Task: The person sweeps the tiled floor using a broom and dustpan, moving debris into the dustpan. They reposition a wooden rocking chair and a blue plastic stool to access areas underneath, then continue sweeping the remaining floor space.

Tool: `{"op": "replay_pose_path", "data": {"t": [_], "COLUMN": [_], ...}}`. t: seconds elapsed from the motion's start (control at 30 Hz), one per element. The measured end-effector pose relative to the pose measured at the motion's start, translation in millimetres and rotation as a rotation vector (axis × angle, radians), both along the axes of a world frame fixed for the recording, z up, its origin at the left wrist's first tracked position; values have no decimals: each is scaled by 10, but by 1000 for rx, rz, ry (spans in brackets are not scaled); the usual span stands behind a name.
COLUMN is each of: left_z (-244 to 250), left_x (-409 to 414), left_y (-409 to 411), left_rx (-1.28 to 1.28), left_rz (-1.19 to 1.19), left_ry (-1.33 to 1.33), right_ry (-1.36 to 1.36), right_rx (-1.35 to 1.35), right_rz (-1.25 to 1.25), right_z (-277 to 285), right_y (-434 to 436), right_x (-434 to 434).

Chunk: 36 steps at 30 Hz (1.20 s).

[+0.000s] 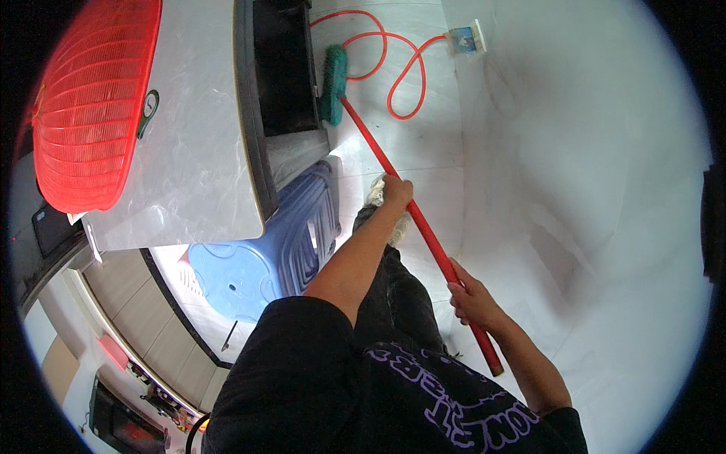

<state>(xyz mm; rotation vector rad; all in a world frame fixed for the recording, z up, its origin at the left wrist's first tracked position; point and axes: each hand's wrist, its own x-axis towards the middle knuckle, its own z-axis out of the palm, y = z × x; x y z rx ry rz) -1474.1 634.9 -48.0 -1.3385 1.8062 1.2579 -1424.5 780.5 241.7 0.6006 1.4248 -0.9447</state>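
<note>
My left hand (399, 192) is closed around the red handle of a broom (428, 230) at mid-length. Lower down the same handle, near its free end, my right hand (476, 298) grips it too. The broom slants across the tiled floor in front of me. Its green bristle head (336, 85) rests on the floor against the dark base of the table, at the far end. My shoes are partly hidden behind my left hand and forearm.
A red cord (422, 74) loops over the floor beside the broom head to a box (466, 40) on the wall. Left of me is a marble-patterned table (193, 147) with a red mesh dome (93, 108) and a green-edged tool (148, 112). Stacked blue plastic stools (235, 278) stand beside it.
</note>
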Motion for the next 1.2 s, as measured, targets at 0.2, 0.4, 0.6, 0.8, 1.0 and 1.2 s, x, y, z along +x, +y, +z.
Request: {"op": "replay_pose_path", "data": {"t": [0.2, 0.4, 0.6, 0.8, 1.0, 1.2], "left_z": [353, 1192, 526, 36, -1, -164], "left_x": [721, 705, -88, -510, -700, -724], "left_y": [885, 1083, 261, -150, 123, 293], "left_rx": [622, 429, -34, -6, -36, 18], "left_rz": [174, 19, -232, -158, -131, -116], "left_ry": [-169, 22, 192, 71, -24, -16], "right_ry": [-71, -90, 16, -90, -169, -234], "right_rx": [186, 157, -107, -201, -218, -205], "right_rz": [64, -157, -301, -307, -263, -295], "right_z": [785, 1342, 220, -469, -604, -583], "right_y": [454, 653, 371, 214, 560, 712], "right_x": [326, 458, 284, -135, -537, -688]}}
